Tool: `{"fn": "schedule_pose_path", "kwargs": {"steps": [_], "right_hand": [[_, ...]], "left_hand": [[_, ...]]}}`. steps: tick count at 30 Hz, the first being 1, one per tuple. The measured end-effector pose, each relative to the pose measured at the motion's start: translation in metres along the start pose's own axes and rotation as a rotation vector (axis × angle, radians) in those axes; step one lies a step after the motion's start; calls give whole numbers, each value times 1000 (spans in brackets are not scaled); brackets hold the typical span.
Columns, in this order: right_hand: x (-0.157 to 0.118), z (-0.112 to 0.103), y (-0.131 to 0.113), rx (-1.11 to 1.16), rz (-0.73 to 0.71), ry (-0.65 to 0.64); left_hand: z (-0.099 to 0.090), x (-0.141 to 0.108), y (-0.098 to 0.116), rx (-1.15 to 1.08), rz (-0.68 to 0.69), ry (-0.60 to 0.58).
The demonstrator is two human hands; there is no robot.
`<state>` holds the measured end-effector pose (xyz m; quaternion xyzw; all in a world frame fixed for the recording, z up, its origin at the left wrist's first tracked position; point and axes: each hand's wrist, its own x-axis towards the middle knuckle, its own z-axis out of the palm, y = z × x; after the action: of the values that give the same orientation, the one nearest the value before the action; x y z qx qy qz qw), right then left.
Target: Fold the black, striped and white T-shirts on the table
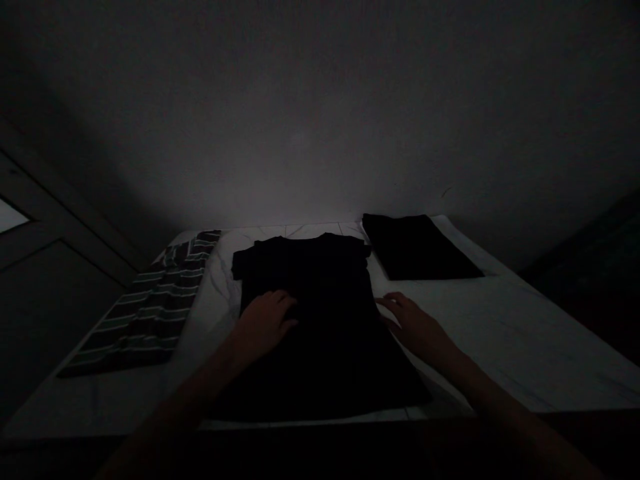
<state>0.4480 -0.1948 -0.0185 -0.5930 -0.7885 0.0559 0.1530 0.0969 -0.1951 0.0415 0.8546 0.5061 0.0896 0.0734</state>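
A black T-shirt (320, 333) lies spread out in front of me, its neckline toward the wall and its hem near the table's front edge. My left hand (267, 319) rests on the shirt's left side, fingers stretched out and slightly apart. At the shirt's right edge is my right hand (407, 321), its fingers apart and the tips at the fabric's border. Neither hand grips the cloth. Dim light hides folds and details in the black fabric.
On the left of the marble-patterned tabletop (525, 340) lies a striped garment (155, 307). A folded black cloth (417, 247) sits at the back right. A plain wall (310, 120) rises behind the table, and a door (55, 247) stands at the far left.
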Motion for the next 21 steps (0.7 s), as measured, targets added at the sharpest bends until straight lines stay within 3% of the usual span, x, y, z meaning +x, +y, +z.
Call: {"fn": "schedule_pose_path", "kwargs": {"steps": [2, 5, 9, 14, 21], "right_hand": [[52, -5, 7, 5, 66, -33], [121, -9, 24, -35, 259, -38], [175, -8, 46, -72, 339, 7], [203, 5, 61, -56, 276, -16], [227, 27, 75, 56, 245, 10]], "left_hand": [[8, 61, 15, 19, 111, -15], [34, 144, 31, 36, 107, -26], [73, 217, 41, 42, 60, 8], [108, 256, 48, 27, -57, 102], [138, 269, 51, 0, -144, 208]]}}
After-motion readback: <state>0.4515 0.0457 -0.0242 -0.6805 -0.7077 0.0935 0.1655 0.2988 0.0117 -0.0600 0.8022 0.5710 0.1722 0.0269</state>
